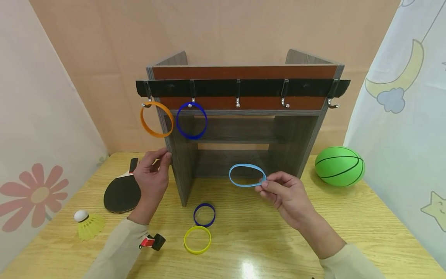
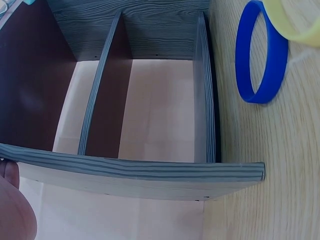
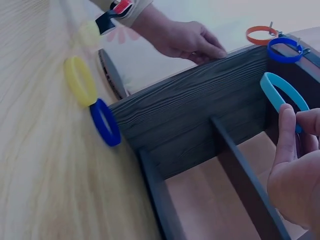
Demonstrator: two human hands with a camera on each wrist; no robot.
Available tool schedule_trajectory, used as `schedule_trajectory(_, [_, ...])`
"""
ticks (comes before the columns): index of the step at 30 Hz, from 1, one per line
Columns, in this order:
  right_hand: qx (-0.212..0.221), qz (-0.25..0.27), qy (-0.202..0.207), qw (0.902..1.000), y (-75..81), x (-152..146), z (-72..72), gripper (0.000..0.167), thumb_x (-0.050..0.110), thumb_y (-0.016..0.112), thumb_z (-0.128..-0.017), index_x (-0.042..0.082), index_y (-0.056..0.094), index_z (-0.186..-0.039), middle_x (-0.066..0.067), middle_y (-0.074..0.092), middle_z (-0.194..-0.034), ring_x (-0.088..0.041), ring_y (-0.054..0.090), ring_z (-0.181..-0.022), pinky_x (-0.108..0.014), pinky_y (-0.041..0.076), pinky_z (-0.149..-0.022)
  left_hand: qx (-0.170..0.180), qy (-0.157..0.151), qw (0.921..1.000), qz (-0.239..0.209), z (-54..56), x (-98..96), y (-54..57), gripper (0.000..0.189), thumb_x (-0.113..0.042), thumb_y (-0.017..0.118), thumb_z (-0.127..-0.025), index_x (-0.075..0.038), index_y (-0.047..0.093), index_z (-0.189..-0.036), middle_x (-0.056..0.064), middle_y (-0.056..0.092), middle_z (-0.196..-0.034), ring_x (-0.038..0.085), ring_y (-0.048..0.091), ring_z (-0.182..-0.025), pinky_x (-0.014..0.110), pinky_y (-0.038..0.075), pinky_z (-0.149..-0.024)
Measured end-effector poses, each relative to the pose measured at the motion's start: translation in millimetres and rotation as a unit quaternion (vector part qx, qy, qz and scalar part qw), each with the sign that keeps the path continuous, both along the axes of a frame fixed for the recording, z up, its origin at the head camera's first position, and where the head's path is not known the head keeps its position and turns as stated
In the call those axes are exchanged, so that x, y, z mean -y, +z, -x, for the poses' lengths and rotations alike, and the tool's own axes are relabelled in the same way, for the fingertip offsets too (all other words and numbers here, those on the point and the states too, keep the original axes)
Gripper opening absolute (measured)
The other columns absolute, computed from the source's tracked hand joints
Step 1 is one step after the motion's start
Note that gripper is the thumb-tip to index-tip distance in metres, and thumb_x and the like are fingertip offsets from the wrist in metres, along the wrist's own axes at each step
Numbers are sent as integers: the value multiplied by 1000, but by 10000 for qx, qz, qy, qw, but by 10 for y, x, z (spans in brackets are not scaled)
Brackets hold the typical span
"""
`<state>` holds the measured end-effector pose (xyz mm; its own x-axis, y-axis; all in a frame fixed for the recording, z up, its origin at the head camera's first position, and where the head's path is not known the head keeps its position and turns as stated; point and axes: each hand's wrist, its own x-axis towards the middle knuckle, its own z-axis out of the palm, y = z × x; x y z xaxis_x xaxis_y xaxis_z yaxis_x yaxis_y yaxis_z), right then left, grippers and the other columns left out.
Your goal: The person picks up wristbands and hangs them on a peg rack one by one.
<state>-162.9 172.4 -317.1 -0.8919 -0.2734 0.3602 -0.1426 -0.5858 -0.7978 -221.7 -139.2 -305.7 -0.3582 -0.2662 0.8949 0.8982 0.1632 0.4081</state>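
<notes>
A light blue wristband [image 1: 247, 166] hangs in the air before the shelf's lower opening. My right hand [image 1: 287, 197] pinches its right end between thumb and fingers; the right wrist view shows the same pinch on the wristband [image 3: 272, 92]. At the left side panel of the grey wooden shelf [image 1: 179, 166], my left hand [image 1: 153, 178] holds the front edge with thumb and bent fingers. An orange wristband [image 1: 156, 134] hangs from the leftmost hook, and a dark blue wristband [image 1: 191, 137] from the second. Before the shelf, another blue wristband [image 1: 204, 225] and a yellow wristband [image 1: 197, 252] lie on the table.
A black hook strip [image 1: 261, 88] runs across the shelf's top front; its three right hooks are bare. A green ball [image 1: 339, 166] sits right of the shelf. Beside the left forearm are a black table tennis paddle [image 1: 122, 193] and a yellow shuttlecock [image 1: 90, 226].
</notes>
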Motion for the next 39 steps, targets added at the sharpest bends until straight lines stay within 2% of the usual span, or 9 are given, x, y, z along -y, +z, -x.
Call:
schedule_trajectory(8, [-65,306,-69,9995,182,36,20,26,-17,48,-90,0,67,-88,-14,69,-83,-22,69,-80,-25,54,-74,-8,53,10000,48,3,0,1,14,27,61,-74,22,62,-87,16,62,-76,12,59,-73,21,54,-72])
schedule_trajectory(12, [-208,485,-125,9985,271,68,35,25,-17,49,-90,0,68,-88,-15,69,-85,-23,69,-79,-25,55,-74,-25,60,10000,42,9,-5,-8,10,23,63,-77,21,63,-87,17,62,-76,12,60,-74,21,54,-72])
schedule_trajectory(19, [-463,1046,127,9933,391,86,34,26,-18,47,-90,-4,68,-90,-18,67,-90,-25,69,-81,-25,55,-74,-33,-24,10000,26,17,-20,-18,9,20,64,-79,22,62,-88,16,63,-77,11,61,-75,22,54,-73])
schedule_trajectory(28, [-631,1084,-42,9921,648,177,72,19,-17,53,-88,-5,68,-88,-18,68,-87,-25,69,-77,-25,55,-72,-13,15,10000,35,6,-5,-11,10,19,65,-79,22,62,-88,22,61,-76,13,60,-75,21,54,-72])
schedule_trajectory(39, [-693,1030,-200,9921,881,267,110,16,-15,54,-89,-5,67,-87,-17,66,-88,-24,69,-76,-26,55,-73,-66,45,10000,25,7,2,-2,12,25,62,-75,22,62,-87,16,63,-77,12,60,-74,21,54,-72])
